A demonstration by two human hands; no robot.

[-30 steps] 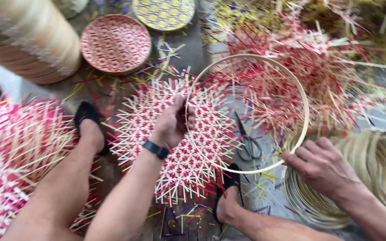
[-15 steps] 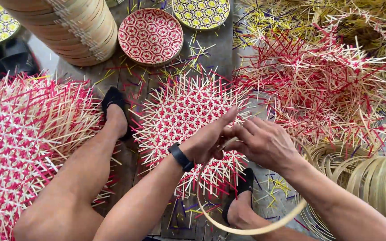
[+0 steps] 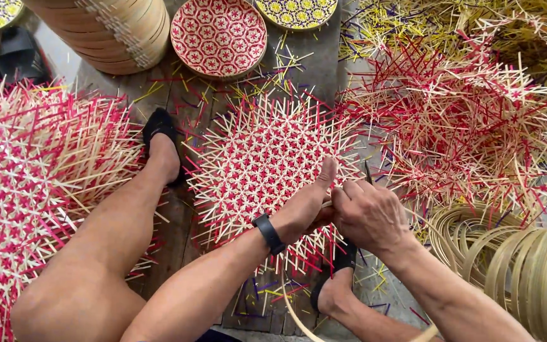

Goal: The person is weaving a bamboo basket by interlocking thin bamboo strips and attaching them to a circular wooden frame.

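Left hand (image 3: 305,209) and right hand (image 3: 368,215) both grip the thin, springy, lightweight bamboo hoop (image 3: 295,316) over the red-and-white woven bamboo mat (image 3: 261,158); hold its rim.

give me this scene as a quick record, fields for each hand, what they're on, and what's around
left hand: thumb up, pressed on the woven mat
right hand: against the left, gripping the bamboo hoop
woven mat: red and pale, flat on the plank floor
bamboo hoop: curves under the wrists
left side: mat stack
right side: loose mats, hoop coils
top: finished trays
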